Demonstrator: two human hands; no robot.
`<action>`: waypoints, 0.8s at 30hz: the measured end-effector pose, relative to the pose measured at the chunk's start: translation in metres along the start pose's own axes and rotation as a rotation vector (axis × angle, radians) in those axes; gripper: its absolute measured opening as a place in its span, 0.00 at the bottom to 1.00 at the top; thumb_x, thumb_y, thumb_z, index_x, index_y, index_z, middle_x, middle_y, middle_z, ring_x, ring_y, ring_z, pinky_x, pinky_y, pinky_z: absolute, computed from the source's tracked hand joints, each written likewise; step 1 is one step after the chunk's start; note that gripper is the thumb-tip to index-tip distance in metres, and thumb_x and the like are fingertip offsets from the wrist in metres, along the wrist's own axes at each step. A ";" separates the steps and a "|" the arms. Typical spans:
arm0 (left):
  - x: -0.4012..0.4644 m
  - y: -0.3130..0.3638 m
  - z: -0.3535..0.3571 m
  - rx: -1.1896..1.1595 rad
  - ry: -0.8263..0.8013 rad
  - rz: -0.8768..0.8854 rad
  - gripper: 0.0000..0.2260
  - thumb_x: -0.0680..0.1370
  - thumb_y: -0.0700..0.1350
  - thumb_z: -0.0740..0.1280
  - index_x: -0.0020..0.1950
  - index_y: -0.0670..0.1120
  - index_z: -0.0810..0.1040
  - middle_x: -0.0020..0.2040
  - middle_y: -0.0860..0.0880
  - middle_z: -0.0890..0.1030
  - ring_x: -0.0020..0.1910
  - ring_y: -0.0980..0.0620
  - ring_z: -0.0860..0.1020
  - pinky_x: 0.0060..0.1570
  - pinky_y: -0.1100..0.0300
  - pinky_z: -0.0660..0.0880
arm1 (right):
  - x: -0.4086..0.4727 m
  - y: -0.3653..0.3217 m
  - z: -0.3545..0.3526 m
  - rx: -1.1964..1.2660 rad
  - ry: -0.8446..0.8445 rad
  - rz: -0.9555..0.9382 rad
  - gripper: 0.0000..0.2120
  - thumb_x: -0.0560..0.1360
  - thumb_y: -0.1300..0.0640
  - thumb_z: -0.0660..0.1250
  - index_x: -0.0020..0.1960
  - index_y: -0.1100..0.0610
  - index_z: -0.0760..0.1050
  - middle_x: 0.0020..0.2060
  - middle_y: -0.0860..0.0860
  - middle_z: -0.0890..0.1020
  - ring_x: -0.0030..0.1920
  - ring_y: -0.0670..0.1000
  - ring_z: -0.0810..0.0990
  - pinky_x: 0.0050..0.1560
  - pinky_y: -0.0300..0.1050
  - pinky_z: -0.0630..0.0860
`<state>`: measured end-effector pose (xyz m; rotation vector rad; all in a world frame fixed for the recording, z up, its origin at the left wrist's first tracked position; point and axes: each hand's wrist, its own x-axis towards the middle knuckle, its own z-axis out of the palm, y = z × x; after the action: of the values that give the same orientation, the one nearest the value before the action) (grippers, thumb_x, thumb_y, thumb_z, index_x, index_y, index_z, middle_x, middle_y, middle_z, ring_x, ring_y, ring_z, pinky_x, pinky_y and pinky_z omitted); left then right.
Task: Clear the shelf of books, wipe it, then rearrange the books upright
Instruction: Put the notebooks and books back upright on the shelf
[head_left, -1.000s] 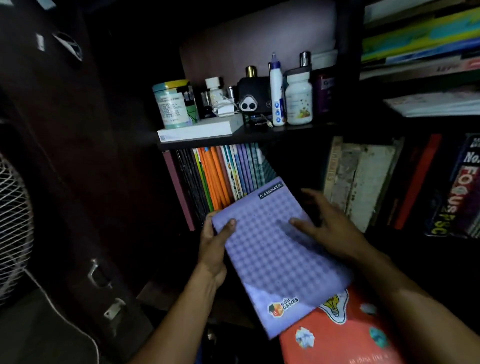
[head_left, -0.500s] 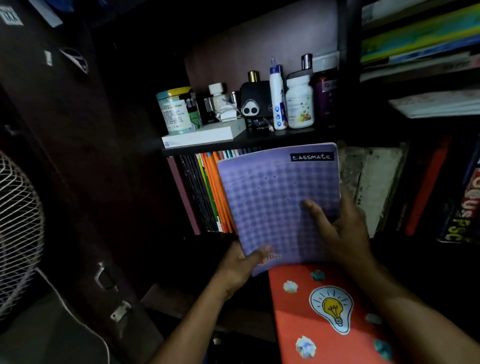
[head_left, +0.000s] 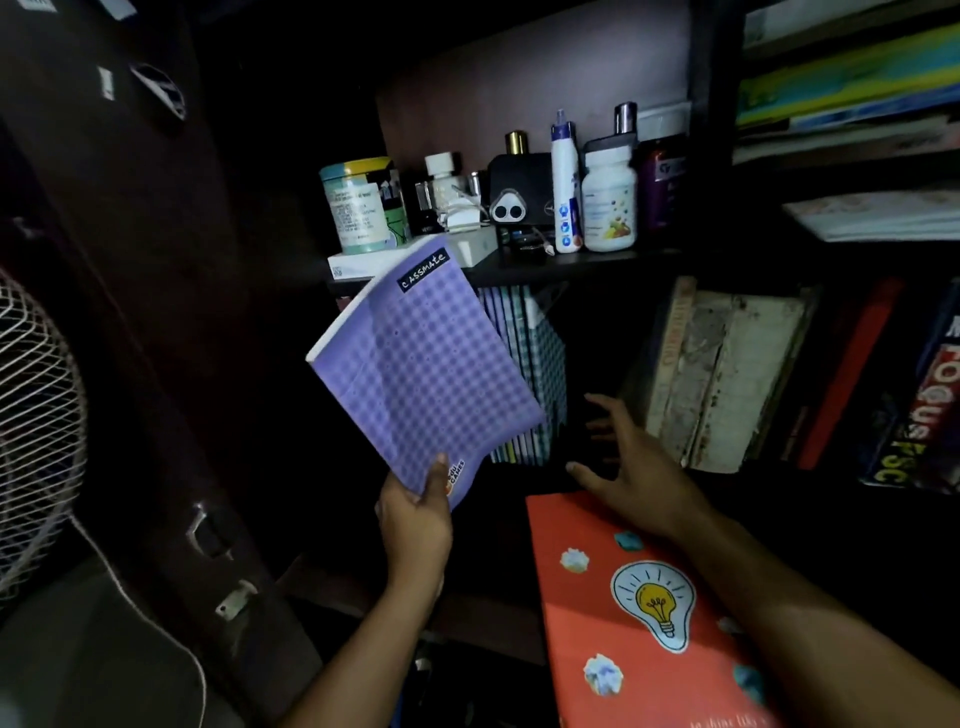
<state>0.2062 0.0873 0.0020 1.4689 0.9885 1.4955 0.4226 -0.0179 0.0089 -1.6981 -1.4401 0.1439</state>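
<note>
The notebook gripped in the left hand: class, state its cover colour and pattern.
Purple with a dotted check pattern on the notebook, shown in the head view.

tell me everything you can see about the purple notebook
The purple notebook is a thin softcover with a dotted, checked lilac cover, a black label reading "classmate" near its top edge and a small colourful logo at the bottom. White page edges show along its left side. It is closed, tilted, and held in the air before the shelf of upright notebooks. The left hand grips its bottom corner; nothing else touches it.
</note>
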 end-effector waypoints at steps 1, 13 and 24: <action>0.000 0.001 0.001 0.012 0.022 0.001 0.23 0.80 0.46 0.69 0.74 0.43 0.70 0.67 0.50 0.76 0.65 0.52 0.75 0.63 0.59 0.70 | 0.000 0.001 0.002 -0.030 -0.020 0.003 0.40 0.75 0.44 0.72 0.78 0.43 0.52 0.70 0.48 0.74 0.66 0.42 0.72 0.62 0.41 0.70; 0.009 0.002 0.005 -0.030 0.168 -0.116 0.23 0.84 0.43 0.64 0.78 0.42 0.66 0.70 0.44 0.75 0.68 0.43 0.73 0.62 0.58 0.68 | 0.064 -0.019 0.055 0.145 0.138 0.154 0.52 0.71 0.49 0.78 0.82 0.54 0.48 0.76 0.57 0.66 0.74 0.57 0.68 0.72 0.49 0.67; 0.009 -0.002 0.005 -0.070 0.144 -0.087 0.24 0.83 0.43 0.65 0.79 0.45 0.64 0.68 0.52 0.72 0.70 0.44 0.72 0.70 0.47 0.70 | 0.064 -0.003 0.062 0.254 0.237 0.145 0.46 0.71 0.47 0.78 0.81 0.46 0.54 0.75 0.51 0.70 0.73 0.52 0.70 0.72 0.54 0.70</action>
<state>0.2107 0.0964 0.0037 1.2671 1.0606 1.5742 0.4042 0.0687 0.0006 -1.5519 -1.0772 0.1892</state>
